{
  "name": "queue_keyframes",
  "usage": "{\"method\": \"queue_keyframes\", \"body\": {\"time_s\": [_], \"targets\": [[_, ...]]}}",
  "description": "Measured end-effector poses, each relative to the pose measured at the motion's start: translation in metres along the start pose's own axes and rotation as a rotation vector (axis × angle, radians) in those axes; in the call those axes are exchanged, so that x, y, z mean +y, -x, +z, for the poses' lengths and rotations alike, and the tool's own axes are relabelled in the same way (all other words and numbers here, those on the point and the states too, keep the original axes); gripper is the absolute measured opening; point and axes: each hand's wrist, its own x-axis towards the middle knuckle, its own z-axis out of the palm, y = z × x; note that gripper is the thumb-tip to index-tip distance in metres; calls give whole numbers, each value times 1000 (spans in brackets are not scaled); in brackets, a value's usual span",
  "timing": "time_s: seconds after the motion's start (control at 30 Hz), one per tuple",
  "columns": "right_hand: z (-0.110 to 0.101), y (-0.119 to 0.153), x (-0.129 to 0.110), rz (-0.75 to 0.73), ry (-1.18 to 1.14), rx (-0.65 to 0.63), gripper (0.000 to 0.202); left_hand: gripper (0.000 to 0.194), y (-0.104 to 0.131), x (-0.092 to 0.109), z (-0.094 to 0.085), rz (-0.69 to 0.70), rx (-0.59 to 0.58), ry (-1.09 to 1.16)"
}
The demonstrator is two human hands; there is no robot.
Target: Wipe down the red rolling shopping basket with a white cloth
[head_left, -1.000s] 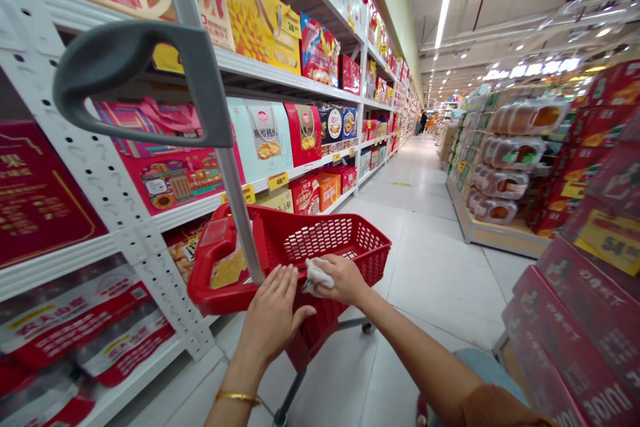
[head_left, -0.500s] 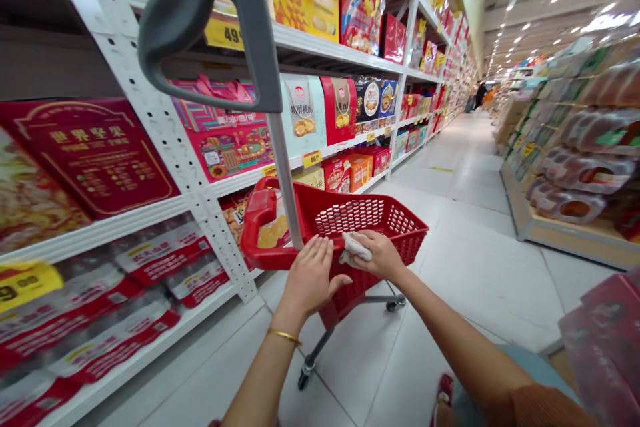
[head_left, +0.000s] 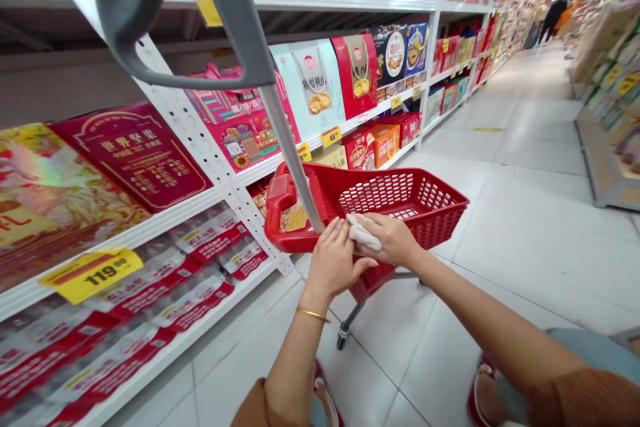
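Note:
A red plastic shopping basket (head_left: 430, 203) with perforated walls sits on a wheeled frame in front of me. My left hand (head_left: 333, 263) lies on its near rim, fingers stretched together and thumb apart, close to the metal pole (head_left: 290, 153). Pressed against the same rim is a crumpled white cloth (head_left: 363, 232), with my right hand (head_left: 393, 240) closed on it. The two hands almost meet at the cloth. A grey loop handle (head_left: 237, 20) tops the pole, cut off by the upper edge of the view. The cloth's underside is hidden.
White metal shelving (head_left: 220, 180) with boxed goods runs along the left, near the basket's handle end. Packs of bottles (head_left: 165, 300) fill its lowest level. A tiled aisle floor (head_left: 530, 240) stretches ahead to distant people (head_left: 553, 17). Another display (head_left: 613, 113) stands at right.
My view has turned, so basket and hands appear further right. The right hand with the cloth has come closer to the left hand along the rim.

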Motion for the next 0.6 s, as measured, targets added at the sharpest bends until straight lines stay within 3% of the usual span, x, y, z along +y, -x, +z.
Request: {"method": "queue_keyframes", "body": {"time_s": [0.23, 0.6], "targets": [[-1, 3, 6, 34, 10, -28, 52, 75, -2, 1, -3, 3, -33, -27], [-14, 26, 42, 75, 87, -49, 46, 76, -2, 2, -8, -11, -98, -88]]}}
